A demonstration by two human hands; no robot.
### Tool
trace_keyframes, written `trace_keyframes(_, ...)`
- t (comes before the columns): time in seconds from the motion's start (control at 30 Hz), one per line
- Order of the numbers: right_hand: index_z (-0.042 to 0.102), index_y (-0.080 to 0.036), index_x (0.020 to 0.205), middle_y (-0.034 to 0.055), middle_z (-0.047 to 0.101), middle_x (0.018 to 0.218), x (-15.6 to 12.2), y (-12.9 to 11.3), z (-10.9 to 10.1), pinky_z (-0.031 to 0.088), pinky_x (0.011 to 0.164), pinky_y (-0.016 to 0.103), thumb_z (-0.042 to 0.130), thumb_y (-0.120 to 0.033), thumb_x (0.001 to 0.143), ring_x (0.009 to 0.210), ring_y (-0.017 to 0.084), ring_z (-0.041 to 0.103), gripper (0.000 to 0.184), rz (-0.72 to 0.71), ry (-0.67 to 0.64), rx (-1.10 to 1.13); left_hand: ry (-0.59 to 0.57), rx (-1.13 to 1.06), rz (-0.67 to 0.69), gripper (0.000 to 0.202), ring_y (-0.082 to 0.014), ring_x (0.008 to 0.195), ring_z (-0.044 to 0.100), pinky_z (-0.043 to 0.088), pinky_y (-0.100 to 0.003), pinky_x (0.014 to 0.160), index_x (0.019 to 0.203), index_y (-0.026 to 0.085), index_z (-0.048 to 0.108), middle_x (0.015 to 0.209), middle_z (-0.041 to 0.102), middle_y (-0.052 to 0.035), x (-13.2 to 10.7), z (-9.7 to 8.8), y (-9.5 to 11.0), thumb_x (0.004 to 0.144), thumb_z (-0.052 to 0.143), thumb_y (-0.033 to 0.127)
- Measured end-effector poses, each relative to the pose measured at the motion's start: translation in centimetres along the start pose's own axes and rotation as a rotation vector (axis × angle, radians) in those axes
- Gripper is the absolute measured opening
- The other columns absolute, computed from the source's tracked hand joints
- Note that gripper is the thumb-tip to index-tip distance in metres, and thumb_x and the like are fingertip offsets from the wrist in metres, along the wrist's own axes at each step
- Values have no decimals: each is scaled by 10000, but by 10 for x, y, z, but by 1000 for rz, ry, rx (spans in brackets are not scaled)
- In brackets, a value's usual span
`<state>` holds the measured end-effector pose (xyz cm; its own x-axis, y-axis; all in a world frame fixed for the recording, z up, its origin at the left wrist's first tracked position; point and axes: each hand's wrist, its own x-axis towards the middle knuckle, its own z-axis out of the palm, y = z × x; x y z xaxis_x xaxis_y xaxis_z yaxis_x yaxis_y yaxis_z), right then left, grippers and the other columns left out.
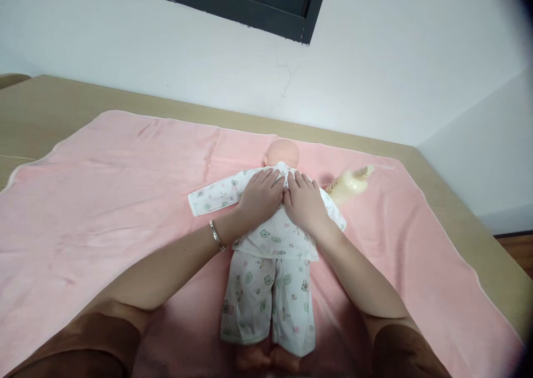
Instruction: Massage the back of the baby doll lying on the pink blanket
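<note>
A baby doll point(277, 239) in white printed pyjamas lies stretched out on a pink blanket point(125, 200), its bald head point(282, 152) away from me and its feet close to me. My left hand point(261, 195) rests flat on the upper part of the doll's top, fingers extended. Beside it, my right hand point(305, 200) lies flat on the same top, its thumb near the left fingers. Neither hand grips anything. The doll's left sleeve point(214, 197) sticks out sideways; the other is partly behind my right hand and forearm.
To the right of the doll lies a cream-coloured baby bottle point(353, 182) on the blanket. Under the blanket is a wooden table point(75, 97), set against a white wall point(187, 61). A dark window frame point(266, 6) is above.
</note>
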<state>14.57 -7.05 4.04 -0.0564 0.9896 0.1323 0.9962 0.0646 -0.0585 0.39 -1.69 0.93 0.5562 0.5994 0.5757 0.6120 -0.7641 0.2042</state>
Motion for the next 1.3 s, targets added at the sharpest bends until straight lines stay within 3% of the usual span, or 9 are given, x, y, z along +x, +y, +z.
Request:
trace_keyframes(0.17,455,-60,1468,258,459,1501,-14,-15,-2,284,1153,577,314,-277,1017,1380,386,443,520,7,84,-60,88,-53,-109,328,-282,1268,579,460,-488,1101,1170,188,670,1255,689,-115,-6,5,-3,943,441,246)
trace_keyframes(0.33,342,-141,1544,168,361,1594,12,13,11,229,1180,606,329,-423,1027,1484,351,302,590,39,42,112,30,-105,-234,487,-331,1386,458,348,-547,1180,1353,97,553,1449,546,-181,-6,11,-9,936,446,327)
trace_keyframes(0.47,313,-183,1556,147,284,1632,20,25,13,167,1192,635,323,-486,1030,1523,324,217,608,21,12,228,24,-175,-257,505,-321,1426,410,293,-553,1204,1389,134,513,1480,520,-161,-6,17,-15,962,408,383)
trace_keyframes(0.67,331,-152,1543,144,204,1659,7,5,5,172,1215,578,270,-401,1044,1548,278,132,561,-55,213,282,55,-276,-291,609,-296,1457,378,241,-542,1215,1492,140,374,1508,486,-160,-10,18,-15,1039,137,470)
trace_keyframes(0.83,523,-179,1420,116,388,1588,7,2,11,201,1221,548,340,-351,1024,1511,265,264,469,-146,142,286,111,-317,-282,700,-278,1431,415,264,-530,1203,1492,140,376,1498,494,-174,-11,17,-15,1026,44,543)
trace_keyframes(0.97,467,-145,1460,126,295,1631,6,2,14,153,1238,543,352,-320,1006,1535,256,193,501,-141,249,250,113,-316,-278,761,-289,1422,423,290,-524,1188,1477,127,399,1479,510,-179,-11,19,-16,1008,22,593)
trace_keyframes(1.07,436,-155,1491,105,290,1636,7,0,11,154,1236,560,383,-313,990,1540,285,167,528,-159,143,216,114,-310,-270,773,-282,1424,420,278,-512,1198,1478,126,400,1484,506,-173,-11,19,-17,1005,6,593)
trace_keyframes(1.17,450,-155,1482,118,319,1623,4,-4,4,213,1220,558,395,-336,996,1520,311,230,522,-135,62,199,115,-301,-270,772,-279,1418,426,288,-501,1196,1474,121,404,1482,509,-171,-11,18,-17,1006,7,588)
trace_keyframes(1.3,407,-121,1503,144,252,1645,-6,-13,0,188,1224,564,382,-334,1003,1533,322,175,544,-94,180,127,117,-284,-261,782,-276,1401,442,322,-494,1179,1458,113,419,1464,525,-176,-11,18,-18,1002,9,598)
